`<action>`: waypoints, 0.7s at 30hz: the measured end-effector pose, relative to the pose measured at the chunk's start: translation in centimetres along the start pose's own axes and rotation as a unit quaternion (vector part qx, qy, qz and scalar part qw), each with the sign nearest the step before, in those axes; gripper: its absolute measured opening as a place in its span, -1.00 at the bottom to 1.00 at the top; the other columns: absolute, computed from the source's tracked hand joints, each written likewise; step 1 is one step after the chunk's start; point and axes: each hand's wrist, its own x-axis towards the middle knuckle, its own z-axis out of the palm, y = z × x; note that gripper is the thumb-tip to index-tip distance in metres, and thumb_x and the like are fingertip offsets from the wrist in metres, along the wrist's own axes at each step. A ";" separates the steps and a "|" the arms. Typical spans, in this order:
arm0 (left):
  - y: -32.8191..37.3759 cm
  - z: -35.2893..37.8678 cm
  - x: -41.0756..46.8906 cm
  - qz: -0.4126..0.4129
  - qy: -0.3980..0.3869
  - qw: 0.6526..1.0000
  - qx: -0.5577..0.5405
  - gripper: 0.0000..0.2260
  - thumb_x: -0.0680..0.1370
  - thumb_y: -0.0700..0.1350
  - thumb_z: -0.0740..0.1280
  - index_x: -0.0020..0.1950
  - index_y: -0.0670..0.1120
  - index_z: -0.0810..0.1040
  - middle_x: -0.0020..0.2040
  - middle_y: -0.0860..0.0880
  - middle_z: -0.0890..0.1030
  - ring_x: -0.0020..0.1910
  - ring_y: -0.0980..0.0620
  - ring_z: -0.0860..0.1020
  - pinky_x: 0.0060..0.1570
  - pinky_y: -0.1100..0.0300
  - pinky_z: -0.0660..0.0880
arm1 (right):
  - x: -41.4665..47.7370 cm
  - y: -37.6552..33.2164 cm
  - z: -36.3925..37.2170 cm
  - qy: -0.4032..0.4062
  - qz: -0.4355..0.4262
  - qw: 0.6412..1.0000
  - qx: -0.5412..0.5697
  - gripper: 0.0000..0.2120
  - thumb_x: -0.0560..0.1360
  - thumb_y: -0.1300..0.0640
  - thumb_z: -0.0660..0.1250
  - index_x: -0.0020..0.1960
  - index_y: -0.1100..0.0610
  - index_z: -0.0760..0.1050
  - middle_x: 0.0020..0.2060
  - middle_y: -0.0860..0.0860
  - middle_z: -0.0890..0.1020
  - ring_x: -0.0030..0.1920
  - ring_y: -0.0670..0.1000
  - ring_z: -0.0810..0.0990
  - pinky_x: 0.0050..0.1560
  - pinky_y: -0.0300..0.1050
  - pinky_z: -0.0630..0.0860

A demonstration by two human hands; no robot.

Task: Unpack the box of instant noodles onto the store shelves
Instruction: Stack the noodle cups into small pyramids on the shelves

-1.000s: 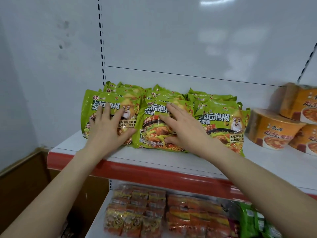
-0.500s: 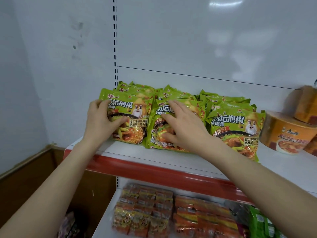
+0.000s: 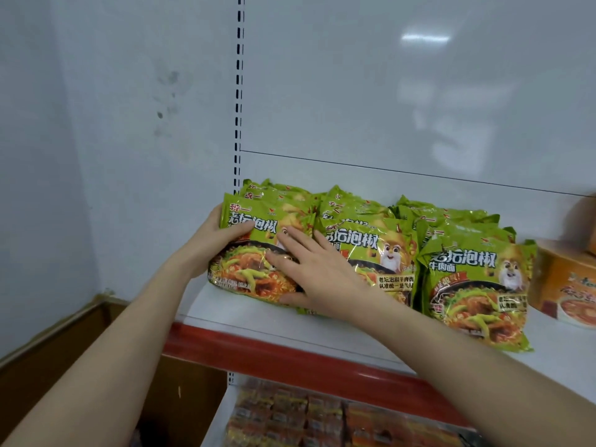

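Three rows of green instant noodle packets lean back on the white shelf (image 3: 245,312) with the red front edge. My left hand (image 3: 213,238) grips the left edge of the front packet of the left row (image 3: 254,253), thumb across its face. My right hand (image 3: 317,274) lies flat with straight fingers across that packet's right part and the front packet of the middle row (image 3: 380,253). The right row (image 3: 477,285) stands untouched beside them. The box is not in view.
Orange noodle bowls (image 3: 567,285) stand at the shelf's right end. Orange and red packets (image 3: 309,417) fill the shelf below. A perforated upright (image 3: 238,91) runs up the white back panel. A brown cabinet (image 3: 106,346) sits low on the left by the wall.
My left hand has slid from the left packet's face to its left edge and now grips it. My right hand has shifted left onto the seam between the left and middle rows.
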 end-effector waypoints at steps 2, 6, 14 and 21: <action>-0.2 0.5 0.5 0.001 -0.013 1.000 -0.010 -0.50 0.49 -0.09 0.36 0.37 -0.01 0.24 0.16 -0.03 0.54 0.01 0.01 0.59 -0.12 0.14 0.52 | 0.1 0.1 0.2 0.016 0.002 1.000 0.006 -0.35 0.53 -0.10 0.22 0.51 0.04 0.04 0.53 0.15 -0.04 0.53 0.11 -0.15 0.48 0.13 -0.19; -0.5 0.4 1.1 0.003 -0.021 1.000 0.000 -0.49 0.50 -0.06 0.35 0.38 0.03 0.21 0.16 0.02 0.52 0.07 0.02 0.57 -0.06 0.13 0.53 | 0.2 0.2 0.6 0.043 -0.001 0.999 0.013 -0.36 0.51 -0.03 0.28 0.50 0.07 0.10 0.52 0.18 0.00 0.53 0.14 -0.11 0.48 0.13 -0.17; -0.7 0.0 0.7 0.026 -0.002 1.000 0.008 -0.49 0.47 -0.09 0.39 0.36 -0.04 0.29 0.16 -0.04 0.56 0.04 -0.02 0.60 -0.03 0.09 0.55 | 0.2 0.4 0.8 0.059 0.003 0.998 0.022 -0.34 0.49 -0.11 0.28 0.50 0.03 0.11 0.52 0.13 0.00 0.53 0.09 -0.10 0.48 0.06 -0.19; -0.6 -0.3 0.4 0.023 0.016 1.000 0.009 -0.45 0.44 -0.09 0.42 0.37 -0.08 0.29 0.15 -0.07 0.56 0.03 -0.03 0.60 -0.04 0.07 0.55 | -4.3 1.8 0.1 0.148 0.021 0.989 -0.022 -0.34 0.13 -0.13 0.58 0.15 0.13 0.57 0.23 0.25 0.53 0.26 0.25 0.50 0.20 0.26 0.34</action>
